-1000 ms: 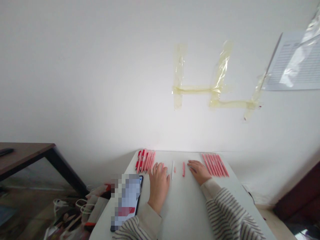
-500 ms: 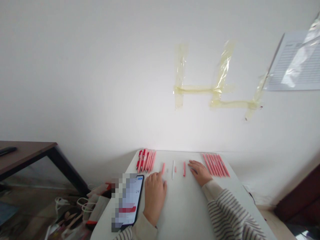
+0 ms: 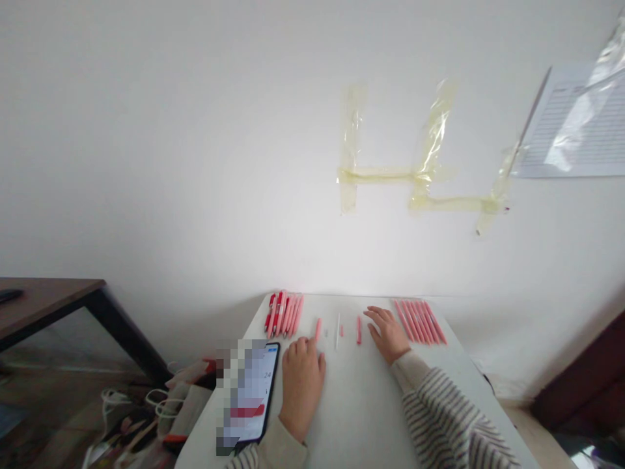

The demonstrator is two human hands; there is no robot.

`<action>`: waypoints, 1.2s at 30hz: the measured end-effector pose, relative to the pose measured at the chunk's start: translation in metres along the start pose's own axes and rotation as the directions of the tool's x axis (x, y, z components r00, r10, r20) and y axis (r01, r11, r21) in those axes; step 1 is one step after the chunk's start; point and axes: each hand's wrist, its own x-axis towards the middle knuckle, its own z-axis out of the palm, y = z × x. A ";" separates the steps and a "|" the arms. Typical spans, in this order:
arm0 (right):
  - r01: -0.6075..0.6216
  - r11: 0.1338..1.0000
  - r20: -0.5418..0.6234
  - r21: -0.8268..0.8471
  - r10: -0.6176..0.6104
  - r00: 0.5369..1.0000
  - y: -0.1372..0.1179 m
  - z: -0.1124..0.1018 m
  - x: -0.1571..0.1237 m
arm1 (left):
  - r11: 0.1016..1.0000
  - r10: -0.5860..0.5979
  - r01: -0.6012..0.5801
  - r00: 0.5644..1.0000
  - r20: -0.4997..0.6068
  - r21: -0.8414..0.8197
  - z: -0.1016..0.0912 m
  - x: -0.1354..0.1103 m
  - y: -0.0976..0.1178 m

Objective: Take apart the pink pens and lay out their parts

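Observation:
My left hand rests on the white table, thumb apart from the fingers, just short of a pink pen barrel piece. My right hand lies palm down with its fingers spread, holding nothing. Its fingertips are right of a darker pink pen piece. Between the hands are a white pen refill, a small pink piece and a tiny pale part, perhaps a spring. Several red and pink pens form a group at the back left; several pink barrels are lined up at the back right.
A phone lies along the table's left edge, beside my left hand. Behind the table rises a white wall with yellowish tape and a taped paper sheet. A brown desk and cluttered bags and cables are at left.
My right hand has lifted its fingers a little and spread them, shifting slightly left. My left hand and the pen parts stay in place; the view has turned slightly.

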 end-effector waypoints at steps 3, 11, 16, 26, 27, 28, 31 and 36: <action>0.082 0.996 -0.028 -0.022 -0.083 0.996 -0.020 0.000 0.004 | 1.000 0.006 -0.007 1.000 -0.016 -0.009 0.001 0.001 0.000; 0.239 0.965 0.098 -0.108 -0.229 0.969 -0.057 0.006 0.027 | 0.999 0.006 -0.009 0.998 -0.066 -0.035 0.003 0.003 0.000; 0.237 0.960 0.228 -0.151 -0.200 0.953 -0.053 0.010 0.057 | 0.998 0.038 -0.043 0.992 -0.122 -0.042 0.006 0.016 0.003; 0.281 0.957 0.373 -0.072 -0.235 0.898 -0.045 0.018 0.080 | 0.999 0.011 -0.009 0.998 -0.061 0.039 0.004 0.040 0.021; 0.287 0.955 0.381 -0.073 -0.239 0.893 -0.045 0.019 0.081 | 0.999 0.009 -0.006 0.998 -0.055 0.047 0.004 0.042 0.023; 0.293 0.953 0.385 -0.073 -0.244 0.890 -0.044 0.020 0.082 | 0.999 0.010 -0.008 0.999 -0.050 0.054 0.003 0.044 0.024; 0.318 0.945 0.389 -0.071 -0.268 0.882 -0.043 0.023 0.084 | 0.998 0.009 -0.006 0.999 -0.040 0.062 0.004 0.047 0.025; 0.374 0.926 0.388 -0.060 -0.324 0.863 -0.040 0.024 0.084 | 0.999 -0.015 0.017 0.998 -0.060 0.031 0.012 0.047 0.023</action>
